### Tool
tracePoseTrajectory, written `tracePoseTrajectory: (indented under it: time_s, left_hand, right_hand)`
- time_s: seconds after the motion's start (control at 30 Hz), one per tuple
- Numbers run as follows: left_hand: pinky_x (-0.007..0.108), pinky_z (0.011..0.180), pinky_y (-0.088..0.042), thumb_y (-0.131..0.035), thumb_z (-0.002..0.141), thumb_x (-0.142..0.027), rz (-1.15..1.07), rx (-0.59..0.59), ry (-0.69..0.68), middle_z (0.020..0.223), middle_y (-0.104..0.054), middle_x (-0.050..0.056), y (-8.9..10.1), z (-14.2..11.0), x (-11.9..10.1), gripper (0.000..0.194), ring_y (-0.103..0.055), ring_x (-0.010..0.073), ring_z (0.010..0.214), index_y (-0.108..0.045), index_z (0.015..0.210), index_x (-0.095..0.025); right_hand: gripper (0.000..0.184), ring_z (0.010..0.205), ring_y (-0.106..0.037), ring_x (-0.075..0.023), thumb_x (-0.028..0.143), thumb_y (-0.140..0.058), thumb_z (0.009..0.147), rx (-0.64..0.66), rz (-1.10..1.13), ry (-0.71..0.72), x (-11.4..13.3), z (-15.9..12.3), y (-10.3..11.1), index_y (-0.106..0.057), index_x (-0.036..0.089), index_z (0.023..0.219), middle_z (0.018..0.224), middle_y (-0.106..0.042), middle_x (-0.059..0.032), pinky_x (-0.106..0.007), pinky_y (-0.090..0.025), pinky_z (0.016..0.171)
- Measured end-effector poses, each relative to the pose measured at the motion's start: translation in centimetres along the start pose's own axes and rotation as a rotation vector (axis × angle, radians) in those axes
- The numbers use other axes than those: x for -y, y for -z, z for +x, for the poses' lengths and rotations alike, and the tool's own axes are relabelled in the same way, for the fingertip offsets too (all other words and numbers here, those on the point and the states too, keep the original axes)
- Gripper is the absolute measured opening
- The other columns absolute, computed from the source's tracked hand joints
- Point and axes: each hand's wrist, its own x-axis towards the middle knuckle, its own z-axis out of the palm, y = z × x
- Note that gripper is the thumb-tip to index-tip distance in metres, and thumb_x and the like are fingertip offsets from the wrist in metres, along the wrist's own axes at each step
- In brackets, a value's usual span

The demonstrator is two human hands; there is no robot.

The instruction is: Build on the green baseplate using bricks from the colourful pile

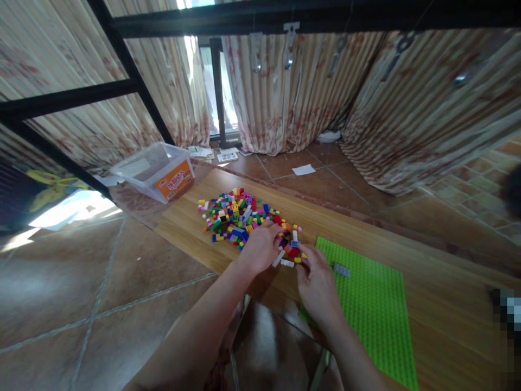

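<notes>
A heap of small coloured bricks point(234, 214) lies on a low wooden board point(183, 228). My left hand point(260, 247) rests palm down on the near right edge of the heap, fingers curled over loose bricks; what it grips is hidden. Just to its right, my right hand point(315, 277) has its fingers bent among several red, white and yellow bricks point(290, 255). Its fingertips are hidden from me. A bright green studded baseplate point(366, 309) lies right of that hand. One small grey brick point(341, 269) sits on the baseplate's near left part.
A clear plastic tub with an orange label point(157, 171) stands at the board's far left corner. Striped curtains point(309, 92) hang behind, with papers point(303, 170) on the brown tiled floor point(81, 282). A black metal frame point(65, 98) crosses above left.
</notes>
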Motion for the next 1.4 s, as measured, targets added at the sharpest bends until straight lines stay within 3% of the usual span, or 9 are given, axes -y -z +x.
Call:
tracePoseTrajectory:
  time_s: [0.23,0.47,0.7,0.93,1.13,1.27,1.4]
  left_hand:
    - [0.031,0.097,-0.048,-0.047,0.080,-0.001,-0.079,-0.014,0.023,0.106,-0.071,0.007,1.6,-0.1,0.6,0.037,-0.064,0.0197,0.104,-0.070,0.104,-0.017]
    - [0.029,0.088,-0.052,-0.049,0.079,-0.004,-0.059,-0.130,0.260,0.096,-0.075,0.006,5.8,-0.5,3.5,0.033,-0.068,0.0190,0.090,-0.073,0.097,-0.016]
    - [0.028,0.081,-0.051,-0.052,0.073,-0.005,0.011,0.002,0.259,0.093,-0.075,0.005,8.1,-1.8,5.6,0.036,-0.067,0.0186,0.085,-0.075,0.098,-0.017]
    - [0.029,0.084,-0.050,-0.058,0.067,-0.008,0.097,0.154,0.163,0.100,-0.072,0.005,7.4,-2.2,5.8,0.039,-0.065,0.0211,0.093,-0.075,0.099,-0.020]
    - [0.028,0.086,-0.049,-0.059,0.073,-0.013,0.122,0.193,0.124,0.099,-0.071,0.004,6.7,-1.9,5.0,0.031,-0.064,0.0200,0.095,-0.076,0.097,-0.023]
    - [0.029,0.085,-0.049,-0.061,0.079,-0.023,0.126,0.216,0.081,0.096,-0.072,0.003,5.8,-1.7,3.8,0.018,-0.065,0.0208,0.096,-0.074,0.092,-0.023]
    - [0.032,0.083,-0.050,-0.061,0.082,-0.029,0.144,0.231,0.088,0.097,-0.071,0.005,4.3,-1.6,2.0,0.019,-0.066,0.0232,0.095,-0.072,0.097,-0.023]
  right_hand:
    - [0.052,0.130,-0.048,-0.0256,0.011,-0.040,0.083,0.047,0.023,0.006,-0.3,-0.2,-0.2,-0.053,0.017,0.133,0.140,-0.050,-0.0137,-0.049,-0.044,0.108]
    - [0.049,0.125,-0.054,-0.0248,0.014,-0.037,0.086,0.028,-0.002,0.057,-0.9,-0.2,0.4,-0.054,0.019,0.131,0.136,-0.056,-0.0125,-0.050,-0.045,0.105]
    - [0.041,0.116,-0.059,-0.0254,0.024,-0.040,0.089,-0.018,-0.092,0.067,-1.6,-0.2,0.7,-0.058,0.017,0.125,0.128,-0.061,-0.0133,-0.049,-0.047,0.100]
    - [0.037,0.111,-0.061,-0.0264,0.034,-0.042,0.090,-0.042,-0.150,0.089,-1.4,-0.2,1.0,-0.063,0.018,0.117,0.122,-0.066,-0.0127,-0.047,-0.047,0.098]
    - [0.038,0.109,-0.062,-0.0258,0.038,-0.043,0.091,-0.037,-0.158,0.089,-1.6,-0.2,1.0,-0.065,0.018,0.114,0.120,-0.066,-0.0121,-0.045,-0.049,0.095]
    - [0.038,0.109,-0.063,-0.0256,0.039,-0.043,0.091,-0.042,-0.169,0.101,-1.7,-0.2,1.0,-0.065,0.017,0.113,0.120,-0.066,-0.0122,-0.044,-0.050,0.094]
    - [0.038,0.108,-0.063,-0.0256,0.040,-0.043,0.091,-0.046,-0.174,0.107,-1.9,-0.1,1.0,-0.065,0.018,0.112,0.119,-0.066,-0.0121,-0.044,-0.049,0.094]
